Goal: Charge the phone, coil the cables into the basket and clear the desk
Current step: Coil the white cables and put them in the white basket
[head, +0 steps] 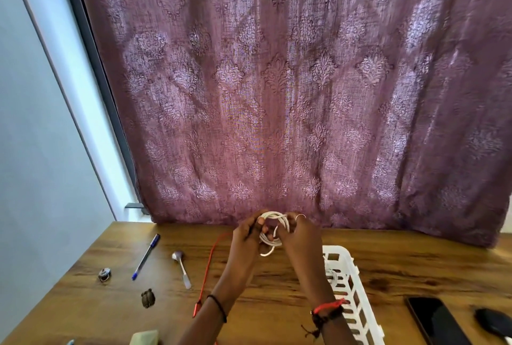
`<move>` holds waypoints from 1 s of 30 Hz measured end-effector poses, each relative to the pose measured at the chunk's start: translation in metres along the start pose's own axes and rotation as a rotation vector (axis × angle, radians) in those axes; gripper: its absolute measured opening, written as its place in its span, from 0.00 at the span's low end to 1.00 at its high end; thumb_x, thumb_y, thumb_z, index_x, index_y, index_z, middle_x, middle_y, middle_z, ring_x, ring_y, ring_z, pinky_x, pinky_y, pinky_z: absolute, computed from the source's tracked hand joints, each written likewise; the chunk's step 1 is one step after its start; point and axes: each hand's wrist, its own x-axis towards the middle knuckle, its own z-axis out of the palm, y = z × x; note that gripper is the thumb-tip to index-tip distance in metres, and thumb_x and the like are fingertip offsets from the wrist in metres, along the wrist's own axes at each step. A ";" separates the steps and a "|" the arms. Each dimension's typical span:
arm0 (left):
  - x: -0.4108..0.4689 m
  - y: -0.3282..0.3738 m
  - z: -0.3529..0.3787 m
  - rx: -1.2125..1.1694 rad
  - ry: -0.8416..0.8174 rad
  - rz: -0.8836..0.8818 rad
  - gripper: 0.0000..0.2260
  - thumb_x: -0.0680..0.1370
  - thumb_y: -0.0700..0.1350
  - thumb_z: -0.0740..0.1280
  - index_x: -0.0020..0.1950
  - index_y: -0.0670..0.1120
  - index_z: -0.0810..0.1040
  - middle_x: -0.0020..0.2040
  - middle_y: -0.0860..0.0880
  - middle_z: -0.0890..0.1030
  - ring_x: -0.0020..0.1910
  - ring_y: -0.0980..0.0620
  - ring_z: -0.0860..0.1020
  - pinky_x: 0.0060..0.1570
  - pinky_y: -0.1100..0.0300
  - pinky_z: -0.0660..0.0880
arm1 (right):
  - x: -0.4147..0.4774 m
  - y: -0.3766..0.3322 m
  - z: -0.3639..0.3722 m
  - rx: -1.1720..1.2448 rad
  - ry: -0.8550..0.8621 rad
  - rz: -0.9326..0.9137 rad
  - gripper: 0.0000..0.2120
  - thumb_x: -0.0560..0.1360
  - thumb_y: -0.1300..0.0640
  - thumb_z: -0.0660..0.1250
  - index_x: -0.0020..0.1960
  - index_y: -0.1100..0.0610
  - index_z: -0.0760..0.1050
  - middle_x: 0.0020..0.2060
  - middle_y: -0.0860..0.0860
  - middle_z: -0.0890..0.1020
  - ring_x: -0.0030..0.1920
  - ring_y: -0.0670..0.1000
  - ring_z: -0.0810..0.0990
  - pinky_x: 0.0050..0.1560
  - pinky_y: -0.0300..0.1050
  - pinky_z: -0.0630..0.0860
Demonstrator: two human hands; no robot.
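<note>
White cable coil point(273, 229) was held up between left grip point(246, 236) and right grip point(297, 233), both closed round its loops. Basket point(336, 249) was partly hidden behind the right forearm.

No writing, label, brand, number or sign could be read anywhere in the view. The phone point(435, 319) on the tabletop point(401, 269) showed a dark, blank screen. Any print on the barrel of the blue pen point(146, 256) was too small and blurred to make out.
</note>
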 end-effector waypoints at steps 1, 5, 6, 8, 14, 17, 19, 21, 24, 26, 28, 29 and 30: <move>0.000 -0.001 -0.001 -0.021 0.002 -0.021 0.10 0.80 0.35 0.57 0.51 0.40 0.79 0.34 0.52 0.80 0.34 0.55 0.77 0.34 0.66 0.76 | -0.001 0.000 -0.001 0.009 0.009 0.014 0.15 0.74 0.51 0.67 0.56 0.59 0.77 0.51 0.56 0.82 0.53 0.56 0.80 0.53 0.48 0.75; 0.002 -0.004 0.000 -0.164 -0.023 -0.145 0.10 0.80 0.33 0.55 0.54 0.35 0.74 0.30 0.50 0.78 0.30 0.58 0.77 0.32 0.66 0.78 | -0.004 0.002 -0.002 0.074 0.016 0.055 0.13 0.72 0.55 0.69 0.52 0.61 0.79 0.48 0.56 0.83 0.50 0.56 0.80 0.51 0.49 0.75; 0.003 -0.003 0.000 -0.175 -0.026 -0.168 0.09 0.80 0.34 0.55 0.52 0.36 0.75 0.30 0.50 0.78 0.30 0.57 0.77 0.33 0.65 0.78 | -0.004 0.003 -0.002 0.107 0.013 0.060 0.12 0.71 0.56 0.69 0.51 0.62 0.79 0.47 0.57 0.84 0.49 0.56 0.81 0.51 0.50 0.75; 0.001 -0.004 -0.002 -0.107 -0.039 -0.186 0.09 0.81 0.38 0.57 0.49 0.39 0.76 0.32 0.49 0.77 0.32 0.56 0.78 0.35 0.63 0.78 | -0.004 0.005 -0.003 0.186 0.026 0.064 0.09 0.71 0.58 0.70 0.49 0.62 0.81 0.44 0.56 0.84 0.46 0.55 0.82 0.49 0.47 0.76; -0.002 -0.005 -0.007 0.163 -0.131 -0.133 0.10 0.80 0.46 0.61 0.54 0.44 0.80 0.46 0.44 0.82 0.46 0.48 0.80 0.40 0.57 0.73 | -0.005 0.008 -0.004 0.413 0.008 0.079 0.05 0.70 0.63 0.71 0.45 0.56 0.79 0.38 0.52 0.84 0.41 0.50 0.83 0.43 0.41 0.76; 0.000 -0.004 -0.007 0.212 -0.093 -0.117 0.10 0.81 0.43 0.60 0.55 0.40 0.78 0.43 0.45 0.82 0.36 0.57 0.80 0.29 0.67 0.73 | -0.006 0.010 -0.005 0.527 -0.024 0.081 0.10 0.70 0.64 0.70 0.47 0.52 0.77 0.40 0.48 0.84 0.40 0.41 0.83 0.39 0.32 0.76; 0.000 -0.004 -0.007 0.268 -0.064 -0.118 0.10 0.81 0.41 0.59 0.54 0.39 0.78 0.42 0.44 0.81 0.35 0.55 0.80 0.27 0.65 0.72 | -0.007 0.010 -0.005 0.565 -0.040 0.089 0.12 0.69 0.64 0.71 0.47 0.49 0.77 0.39 0.43 0.83 0.37 0.35 0.81 0.34 0.25 0.72; 0.002 -0.002 -0.007 0.365 -0.037 -0.070 0.09 0.80 0.38 0.59 0.54 0.38 0.77 0.45 0.39 0.80 0.40 0.46 0.78 0.34 0.57 0.74 | -0.007 0.010 -0.005 0.603 -0.065 0.112 0.13 0.68 0.65 0.72 0.46 0.48 0.78 0.37 0.41 0.82 0.36 0.33 0.79 0.32 0.24 0.71; 0.007 0.000 -0.008 0.669 0.012 0.133 0.10 0.79 0.34 0.60 0.57 0.37 0.77 0.52 0.42 0.80 0.50 0.47 0.77 0.51 0.54 0.73 | -0.004 0.011 -0.007 0.689 -0.115 0.188 0.13 0.68 0.65 0.73 0.46 0.48 0.78 0.41 0.42 0.82 0.38 0.35 0.80 0.35 0.26 0.72; 0.005 -0.001 -0.006 0.738 0.027 0.233 0.10 0.78 0.33 0.60 0.56 0.37 0.77 0.50 0.44 0.80 0.50 0.50 0.77 0.50 0.60 0.71 | -0.002 0.011 -0.010 0.762 -0.155 0.242 0.14 0.67 0.66 0.73 0.47 0.49 0.79 0.42 0.45 0.83 0.38 0.39 0.79 0.35 0.30 0.71; 0.003 -0.002 -0.003 0.741 0.042 0.270 0.09 0.78 0.32 0.60 0.54 0.38 0.78 0.47 0.47 0.80 0.46 0.53 0.78 0.44 0.68 0.70 | -0.002 0.010 -0.014 0.885 -0.209 0.276 0.15 0.68 0.69 0.71 0.49 0.52 0.78 0.39 0.46 0.83 0.31 0.38 0.76 0.28 0.29 0.68; 0.003 -0.003 -0.002 0.749 0.048 0.286 0.09 0.78 0.32 0.60 0.54 0.38 0.78 0.46 0.49 0.80 0.44 0.54 0.77 0.41 0.72 0.69 | -0.001 0.009 -0.015 0.958 -0.244 0.289 0.16 0.68 0.70 0.70 0.50 0.53 0.78 0.35 0.46 0.82 0.26 0.38 0.73 0.24 0.29 0.66; 0.003 -0.004 -0.002 0.760 0.049 0.304 0.09 0.78 0.33 0.60 0.54 0.39 0.77 0.44 0.51 0.79 0.43 0.55 0.77 0.39 0.75 0.68 | -0.001 0.010 -0.017 1.036 -0.285 0.302 0.16 0.69 0.71 0.69 0.51 0.55 0.78 0.33 0.45 0.82 0.23 0.39 0.70 0.21 0.29 0.64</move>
